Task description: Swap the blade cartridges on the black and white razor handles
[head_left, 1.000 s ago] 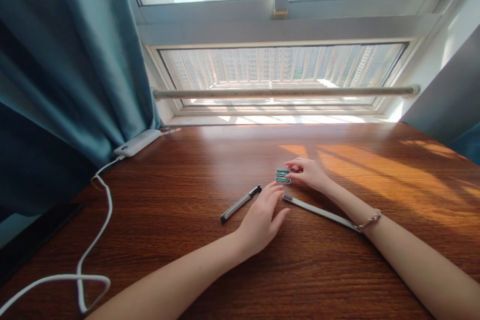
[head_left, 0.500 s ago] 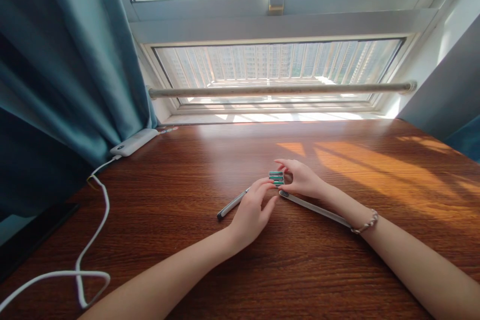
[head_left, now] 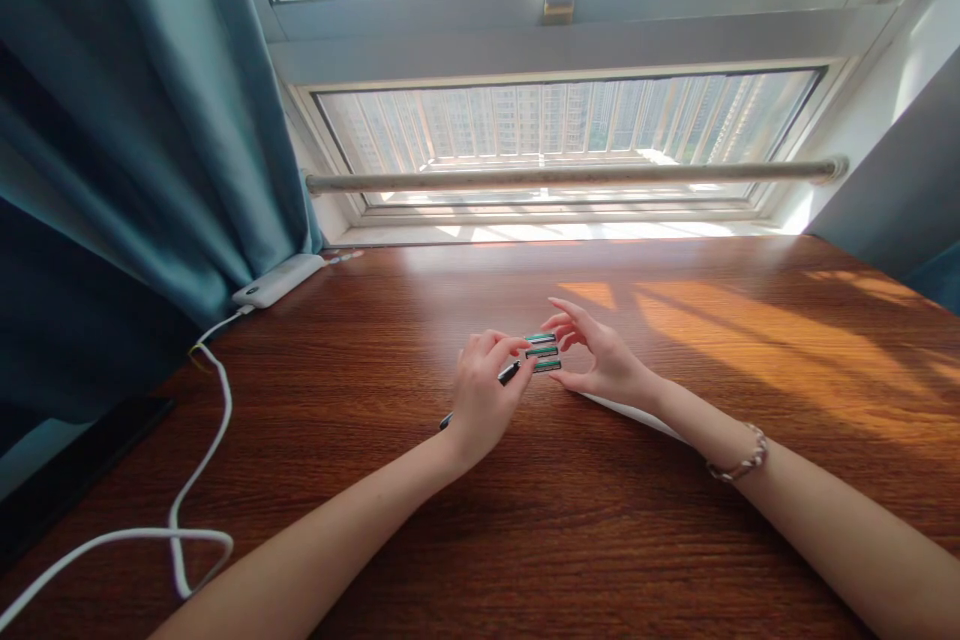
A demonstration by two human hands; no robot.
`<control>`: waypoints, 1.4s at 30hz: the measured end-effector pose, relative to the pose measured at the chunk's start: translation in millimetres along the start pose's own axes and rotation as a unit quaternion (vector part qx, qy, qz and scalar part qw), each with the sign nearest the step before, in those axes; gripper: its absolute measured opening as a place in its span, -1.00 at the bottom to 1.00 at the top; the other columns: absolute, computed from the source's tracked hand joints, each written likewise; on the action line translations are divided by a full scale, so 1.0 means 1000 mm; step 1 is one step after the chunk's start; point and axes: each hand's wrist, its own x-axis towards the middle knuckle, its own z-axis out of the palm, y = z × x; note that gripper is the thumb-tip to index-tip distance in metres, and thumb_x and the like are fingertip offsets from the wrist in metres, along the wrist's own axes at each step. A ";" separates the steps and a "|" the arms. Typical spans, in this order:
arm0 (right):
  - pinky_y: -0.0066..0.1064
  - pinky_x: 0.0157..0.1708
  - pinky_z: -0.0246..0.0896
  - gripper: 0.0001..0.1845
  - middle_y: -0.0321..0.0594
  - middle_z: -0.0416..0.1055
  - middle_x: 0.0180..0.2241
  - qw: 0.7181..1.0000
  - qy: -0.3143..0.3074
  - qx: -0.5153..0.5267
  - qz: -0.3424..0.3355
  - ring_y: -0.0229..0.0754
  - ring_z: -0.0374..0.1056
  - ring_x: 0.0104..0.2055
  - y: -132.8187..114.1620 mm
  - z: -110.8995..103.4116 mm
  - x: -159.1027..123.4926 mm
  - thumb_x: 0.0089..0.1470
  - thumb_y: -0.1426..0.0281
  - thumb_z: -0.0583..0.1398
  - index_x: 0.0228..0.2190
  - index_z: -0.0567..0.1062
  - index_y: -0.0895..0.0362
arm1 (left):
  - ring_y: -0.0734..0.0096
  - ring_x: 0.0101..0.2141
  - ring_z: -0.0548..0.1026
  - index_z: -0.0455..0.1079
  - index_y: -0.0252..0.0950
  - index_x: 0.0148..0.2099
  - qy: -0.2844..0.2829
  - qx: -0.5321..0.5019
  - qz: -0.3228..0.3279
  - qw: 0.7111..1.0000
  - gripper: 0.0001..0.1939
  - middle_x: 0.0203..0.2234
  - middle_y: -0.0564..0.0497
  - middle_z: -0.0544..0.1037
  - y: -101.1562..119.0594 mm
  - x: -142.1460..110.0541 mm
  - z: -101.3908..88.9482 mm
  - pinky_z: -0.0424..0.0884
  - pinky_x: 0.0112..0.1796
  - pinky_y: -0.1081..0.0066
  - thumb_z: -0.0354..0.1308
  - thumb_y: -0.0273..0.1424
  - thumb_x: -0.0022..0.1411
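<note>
A small pack of green razor cartridges [head_left: 541, 352] is lifted just above the wooden desk [head_left: 375, 340], pinched between both hands. My left hand [head_left: 481, 395] grips its left end with thumb and fingertips. My right hand [head_left: 600, 355] holds the right end, with its upper fingers stretched out. A black and silver razor handle [head_left: 507, 375] lies on the desk under my left hand and is mostly hidden. A white toothbrush [head_left: 630, 413] lies under my right wrist, with its head hidden.
A white power bank [head_left: 277, 281] lies at the back left by the teal curtain [head_left: 135, 120], and its white cable [head_left: 202, 440] loops toward the near left edge. A dark flat object [head_left: 75, 465] lies at the left edge. A rail [head_left: 570, 177] runs along the window.
Both hands closed on the cartridge pack and raised it off the desk. My left hand moved up from beside the razor handle and now covers most of it.
</note>
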 end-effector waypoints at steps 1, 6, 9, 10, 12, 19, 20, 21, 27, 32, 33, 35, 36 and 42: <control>-0.30 -0.24 0.29 -0.10 -0.13 0.25 -0.12 1.000 0.001 0.000 0.003 -0.22 0.29 -0.27 0.001 0.000 0.000 -0.20 0.49 0.26 0.13 -0.05 0.04 | 0.34 -0.29 0.30 0.38 -0.23 -0.26 -0.001 0.003 0.001 1.000 -0.88 -0.37 0.03 0.41 0.000 0.000 0.000 0.23 -0.24 0.33 0.07 -0.36 0.15; -0.30 -0.25 0.29 -0.11 -0.13 0.27 -0.13 1.000 0.007 -0.017 0.003 -0.22 0.29 -0.29 0.003 -0.002 0.001 -0.19 0.47 0.26 0.12 -0.04 0.04 | 0.32 -0.26 0.29 0.39 -0.22 -0.27 -0.004 0.023 0.026 0.999 -0.88 -0.35 0.02 0.41 -0.003 -0.001 0.002 0.21 -0.22 0.31 0.11 -0.34 0.12; -0.30 -0.26 0.29 -0.12 -0.12 0.28 -0.13 1.000 0.005 -0.027 -0.001 -0.21 0.29 -0.29 0.002 -0.002 0.001 -0.19 0.47 0.26 0.12 -0.03 0.04 | 0.31 -0.25 0.29 0.39 -0.22 -0.29 -0.007 0.033 0.035 0.999 -0.89 -0.34 0.02 0.42 -0.004 -0.002 0.003 0.20 -0.21 0.31 0.12 -0.34 0.11; -0.30 -0.26 0.29 -0.12 -0.12 0.28 -0.13 1.000 0.005 -0.029 -0.002 -0.21 0.29 -0.29 0.002 -0.002 0.001 -0.19 0.47 0.26 0.12 -0.03 0.04 | 0.32 -0.25 0.29 0.40 -0.23 -0.31 -0.008 0.035 0.036 0.999 -0.90 -0.34 0.02 0.42 -0.004 -0.003 0.003 0.20 -0.21 0.31 0.12 -0.34 0.11; -0.30 -0.27 0.29 -0.12 -0.13 0.28 -0.13 1.000 0.005 -0.031 -0.004 -0.20 0.28 -0.28 0.002 -0.003 0.002 -0.19 0.47 0.26 0.12 -0.03 0.04 | 0.32 -0.25 0.29 0.40 -0.23 -0.33 -0.011 0.039 0.039 0.998 -0.90 -0.35 0.02 0.42 -0.004 -0.003 0.002 0.19 -0.21 0.31 0.11 -0.34 0.12; -0.30 -0.25 0.29 -0.12 -0.13 0.27 -0.13 1.000 0.002 -0.029 0.001 -0.21 0.29 -0.28 0.000 -0.003 0.002 -0.18 0.47 0.26 0.12 -0.03 0.04 | 0.31 -0.23 0.30 0.39 -0.22 -0.26 -0.017 0.045 0.040 0.998 -0.88 -0.31 0.01 0.43 -0.002 -0.004 0.002 0.18 -0.20 0.30 0.08 -0.34 0.14; -0.30 -0.26 0.29 -0.13 -0.13 0.27 -0.13 1.000 0.001 -0.027 0.000 -0.21 0.29 -0.28 0.000 -0.003 0.002 -0.18 0.47 0.25 0.12 -0.03 0.04 | 0.31 -0.22 0.30 0.39 -0.22 -0.25 -0.016 0.043 0.039 0.998 -0.88 -0.30 0.01 0.43 -0.002 -0.004 0.002 0.18 -0.20 0.30 0.08 -0.35 0.14; -0.30 -0.26 0.29 -0.13 -0.13 0.27 -0.13 1.000 -0.001 -0.025 -0.001 -0.21 0.29 -0.28 0.000 -0.003 0.002 -0.18 0.47 0.25 0.12 -0.04 0.04 | 0.31 -0.22 0.30 0.38 -0.22 -0.25 -0.016 0.041 0.038 0.998 -0.87 -0.30 0.01 0.43 -0.002 -0.003 0.002 0.18 -0.20 0.30 0.08 -0.35 0.14; -0.30 -0.25 0.29 -0.12 -0.12 0.27 -0.12 1.000 -0.007 -0.017 0.003 -0.20 0.29 -0.27 0.000 -0.003 0.001 -0.17 0.46 0.25 0.13 -0.05 0.04 | 0.31 -0.24 0.30 0.38 -0.22 -0.26 -0.013 0.033 0.031 0.999 -0.87 -0.31 0.00 0.42 -0.002 -0.003 0.004 0.19 -0.19 0.30 0.06 -0.34 0.15; -0.30 -0.24 0.29 -0.13 -0.12 0.26 -0.12 1.000 -0.006 -0.012 0.007 -0.21 0.28 -0.28 -0.002 -0.004 0.001 -0.17 0.47 0.25 0.12 -0.04 0.05 | 0.31 -0.23 0.30 0.38 -0.23 -0.28 -0.002 0.030 0.030 0.999 -0.88 -0.30 0.00 0.41 -0.002 -0.004 0.003 0.19 -0.18 0.29 0.08 -0.35 0.14; -0.30 -0.24 0.29 -0.13 -0.12 0.26 -0.12 1.000 -0.005 -0.013 0.007 -0.21 0.28 -0.28 -0.003 -0.004 0.001 -0.17 0.47 0.25 0.12 -0.04 0.05 | 0.30 -0.22 0.30 0.38 -0.24 -0.28 -0.004 0.030 0.029 0.999 -0.88 -0.30 0.00 0.41 -0.001 -0.004 0.003 0.19 -0.18 0.29 0.08 -0.35 0.14; -0.29 -0.24 0.29 -0.13 -0.12 0.26 -0.12 1.000 -0.004 -0.015 0.006 -0.21 0.28 -0.27 -0.003 -0.004 0.002 -0.17 0.47 0.25 0.12 -0.04 0.05 | 0.30 -0.22 0.29 0.38 -0.24 -0.29 -0.010 0.031 0.029 0.999 -0.88 -0.30 -0.01 0.40 -0.001 -0.004 0.002 0.19 -0.18 0.28 0.09 -0.34 0.13; -0.29 -0.24 0.28 -0.13 -0.12 0.26 -0.12 1.000 -0.003 -0.016 0.005 -0.21 0.28 -0.27 -0.003 -0.004 0.002 -0.17 0.47 0.25 0.12 -0.04 0.05 | 0.30 -0.23 0.29 0.38 -0.24 -0.29 -0.014 0.030 0.030 0.999 -0.88 -0.31 -0.01 0.41 -0.001 -0.004 0.002 0.20 -0.18 0.28 0.09 -0.33 0.13; -0.30 -0.25 0.28 -0.13 -0.12 0.27 -0.13 1.000 -0.006 -0.022 -0.003 -0.21 0.28 -0.28 -0.002 -0.003 0.002 -0.16 0.46 0.25 0.12 -0.04 0.06 | 0.28 -0.20 0.28 0.39 -0.22 -0.24 -0.029 0.010 0.060 0.998 -0.84 -0.28 -0.02 0.39 -0.001 -0.004 0.002 0.20 -0.16 0.28 0.11 -0.30 0.12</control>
